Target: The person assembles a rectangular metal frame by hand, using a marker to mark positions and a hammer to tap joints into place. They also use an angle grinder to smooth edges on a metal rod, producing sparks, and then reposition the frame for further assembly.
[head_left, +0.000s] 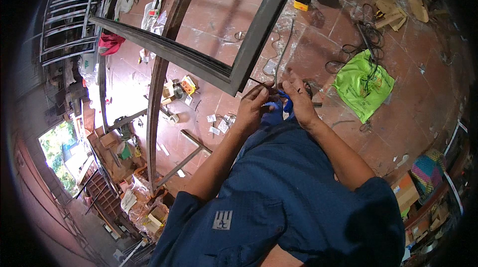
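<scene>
Head view: left hand (252, 107) pinches a thin dark strip (258, 83) by the frame's (233, 81) near corner; right hand (300, 102) grasps a blue object (287, 103).

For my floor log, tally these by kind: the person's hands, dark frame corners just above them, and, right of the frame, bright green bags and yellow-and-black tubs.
Hands (left hand, right hand): 2
Dark frame corner: 1
Bright green bag: 1
Yellow-and-black tub: 1
Total: 5
</scene>
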{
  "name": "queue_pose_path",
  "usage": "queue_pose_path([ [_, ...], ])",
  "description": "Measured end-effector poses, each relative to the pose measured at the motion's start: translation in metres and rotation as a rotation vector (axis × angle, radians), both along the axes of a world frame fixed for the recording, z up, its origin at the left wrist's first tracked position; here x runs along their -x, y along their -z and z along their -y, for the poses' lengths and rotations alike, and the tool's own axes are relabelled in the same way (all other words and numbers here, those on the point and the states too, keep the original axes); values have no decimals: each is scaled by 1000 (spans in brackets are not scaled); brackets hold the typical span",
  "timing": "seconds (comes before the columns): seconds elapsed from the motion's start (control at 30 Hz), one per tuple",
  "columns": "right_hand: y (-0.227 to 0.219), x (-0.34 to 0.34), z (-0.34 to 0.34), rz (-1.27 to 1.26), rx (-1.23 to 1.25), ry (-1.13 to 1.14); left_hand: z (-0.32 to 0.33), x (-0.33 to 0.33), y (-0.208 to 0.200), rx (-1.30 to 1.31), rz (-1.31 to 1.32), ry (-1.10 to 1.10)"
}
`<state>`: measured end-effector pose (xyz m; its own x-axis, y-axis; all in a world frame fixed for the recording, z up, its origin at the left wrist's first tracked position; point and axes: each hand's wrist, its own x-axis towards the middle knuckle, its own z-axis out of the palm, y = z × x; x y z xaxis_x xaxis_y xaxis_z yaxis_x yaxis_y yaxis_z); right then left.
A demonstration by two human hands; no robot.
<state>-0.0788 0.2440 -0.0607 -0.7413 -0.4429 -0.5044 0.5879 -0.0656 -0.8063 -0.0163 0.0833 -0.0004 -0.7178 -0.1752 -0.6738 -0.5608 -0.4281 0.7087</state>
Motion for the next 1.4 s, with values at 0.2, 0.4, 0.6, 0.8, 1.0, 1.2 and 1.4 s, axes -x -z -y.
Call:
queue_pose_path([
  [0.2, -87, 33, -37, -1525, -414, -478, 5, 9, 14, 56, 26, -108],
  [0.4, -44, 30, -19, -1677, -713, -751, -6, 15, 7, 123, 69, -168],
  [0.6, -35, 60, -20, -1243, -198, -802, -5, 15, 9, 88, 29, -159],
  [0.8, -5, 53, -20, -170, 381, -729, -9, 17, 8, 61, 3, -215],
  [1.0, -31, 58, -25, -533, 171, -712, -8, 14, 19, 94, 23, -228],
  [1.2, -55, 16, -13, -1063, -303, -175, -15, 12, 2, -43, -22, -229],
  [1.4, -74, 23, -2, -1115, -557, -173, 44, -58, 8, -197, 10, -204],
])
